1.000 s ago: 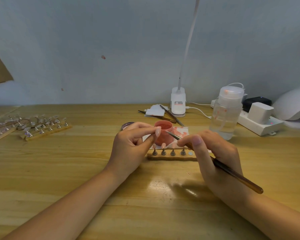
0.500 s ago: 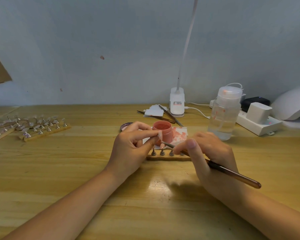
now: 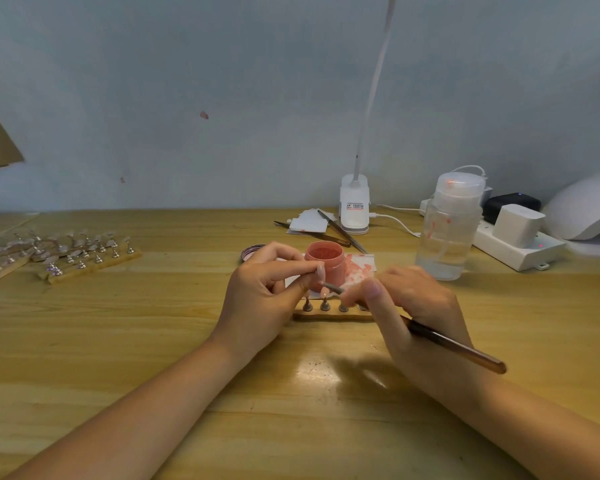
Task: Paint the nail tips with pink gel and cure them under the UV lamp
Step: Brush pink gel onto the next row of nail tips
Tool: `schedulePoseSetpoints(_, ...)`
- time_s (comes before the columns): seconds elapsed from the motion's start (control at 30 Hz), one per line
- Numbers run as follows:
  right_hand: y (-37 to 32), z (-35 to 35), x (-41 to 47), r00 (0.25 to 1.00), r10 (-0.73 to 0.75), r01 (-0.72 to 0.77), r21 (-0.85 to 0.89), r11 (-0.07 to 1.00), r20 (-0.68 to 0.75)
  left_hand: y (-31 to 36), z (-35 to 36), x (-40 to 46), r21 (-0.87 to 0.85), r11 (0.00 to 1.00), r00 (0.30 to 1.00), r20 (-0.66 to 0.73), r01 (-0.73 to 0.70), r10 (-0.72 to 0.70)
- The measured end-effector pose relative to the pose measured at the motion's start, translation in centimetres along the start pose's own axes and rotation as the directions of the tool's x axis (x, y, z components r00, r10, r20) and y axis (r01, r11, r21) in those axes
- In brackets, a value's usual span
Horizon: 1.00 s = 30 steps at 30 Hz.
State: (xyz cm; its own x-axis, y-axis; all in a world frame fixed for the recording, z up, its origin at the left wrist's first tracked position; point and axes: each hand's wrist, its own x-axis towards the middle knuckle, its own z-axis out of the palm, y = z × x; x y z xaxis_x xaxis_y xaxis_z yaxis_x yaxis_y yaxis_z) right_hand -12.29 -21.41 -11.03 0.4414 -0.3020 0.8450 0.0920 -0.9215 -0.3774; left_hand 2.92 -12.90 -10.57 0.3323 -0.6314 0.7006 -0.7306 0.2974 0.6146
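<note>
My left hand (image 3: 262,292) pinches a small nail tip (image 3: 320,271) between thumb and forefinger, just in front of the open pink gel jar (image 3: 326,263). My right hand (image 3: 413,306) grips a brown brush (image 3: 454,348) like a pen; its fine tip touches the held nail tip. Below both hands lies a wooden holder strip (image 3: 329,315) with several metal stands, one bearing a pink tip. The white UV lamp (image 3: 586,206) sits at the far right edge.
A clear liquid bottle (image 3: 449,230) stands right of the jar, with a power strip (image 3: 516,244) behind it. A clip lamp base (image 3: 354,209), tweezers (image 3: 342,233) and paper lie behind the jar. More strips with nail tips (image 3: 84,254) lie far left.
My right hand has drawn the brush tip down and left from beside the jar onto the nail tip held in my left hand. My left hand has stayed in place.
</note>
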Motion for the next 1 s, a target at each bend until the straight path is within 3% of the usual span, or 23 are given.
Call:
schedulePoseSetpoints(0.13,-0.2,-0.1,0.1,0.999,-0.024,0.024,0.0,1.0,-0.049,0.0,0.0,0.0,-0.018,1.0,1.0,-0.005,0.011,-0.011)
schedulePoseSetpoints(0.37,-0.2,-0.3,-0.1,1.0,-0.003,0.003,0.033,0.999,-0.022,0.2,-0.1,0.0,-0.024,0.999,0.999,-0.006,0.034,-0.034)
schedulePoseSetpoints(0.53,-0.5,-0.1,0.3,1.0,-0.02,0.02,-0.043,0.999,-0.001,0.3,-0.1,0.0,-0.03,0.999,1.0,-0.013,0.025,-0.025)
schedulePoseSetpoints(0.73,-0.7,-0.7,0.1,1.0,0.007,-0.007,0.023,1.0,0.015,0.4,-0.1,0.1,-0.031,0.999,0.999,-0.019,0.044,-0.045)
schedulePoseSetpoints(1.0,-1.1,-1.3,1.1,0.984,0.175,-0.174,0.157,0.972,0.002,0.5,-0.2,0.2,0.002,0.999,0.998,-0.038,0.041,-0.041)
